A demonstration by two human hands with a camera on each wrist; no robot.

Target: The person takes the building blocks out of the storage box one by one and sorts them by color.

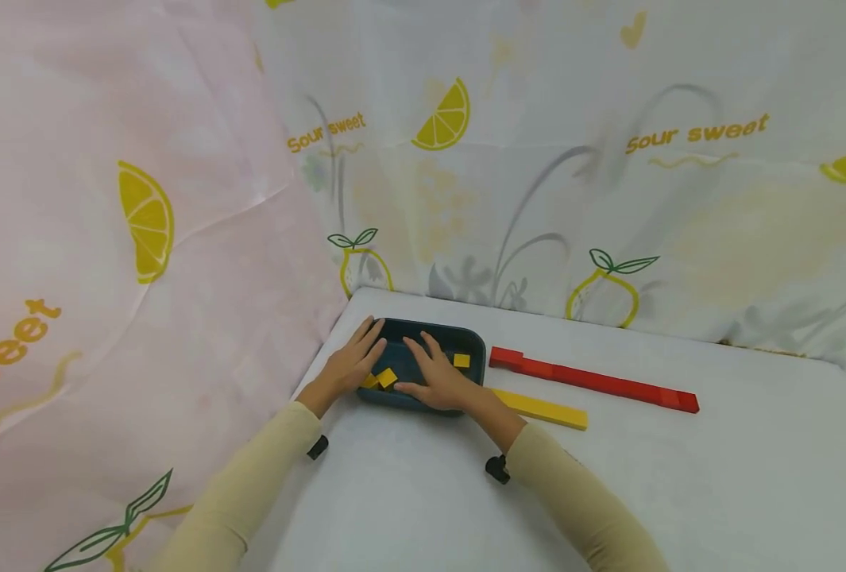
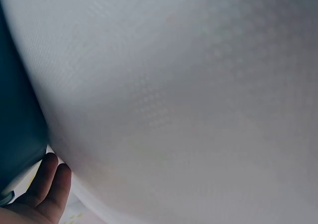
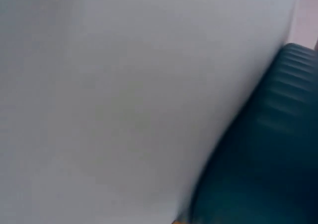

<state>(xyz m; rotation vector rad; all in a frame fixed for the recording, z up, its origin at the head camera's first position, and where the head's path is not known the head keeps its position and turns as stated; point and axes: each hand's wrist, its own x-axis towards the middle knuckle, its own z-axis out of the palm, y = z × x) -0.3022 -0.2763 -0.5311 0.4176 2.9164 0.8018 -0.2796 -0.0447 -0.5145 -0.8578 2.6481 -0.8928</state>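
A dark teal bin (image 1: 410, 403) stands near the table's far left corner with several small yellow blocks in it. One yellow block (image 1: 388, 377) leans near the left end, another block (image 1: 461, 361) is toward the right. My left hand (image 1: 345, 369) lies over the bin's left end, its fingers reaching along the rim. In the left wrist view, two left fingers (image 2: 55, 189) show near the teal wall (image 2: 17, 100). Spread fingers of my right hand (image 1: 440, 380) reach over the bin's middle. The right wrist view shows mostly the ribbed teal outer wall (image 3: 268, 149).
Right of the bin, a long row of red blocks (image 1: 601, 381) lies slanting on the white table (image 1: 408, 492). A yellow row (image 1: 544, 408) lies in front of it, partly behind my right wrist. Lemon-printed cloth (image 1: 508, 199) hangs behind the table and along its left.
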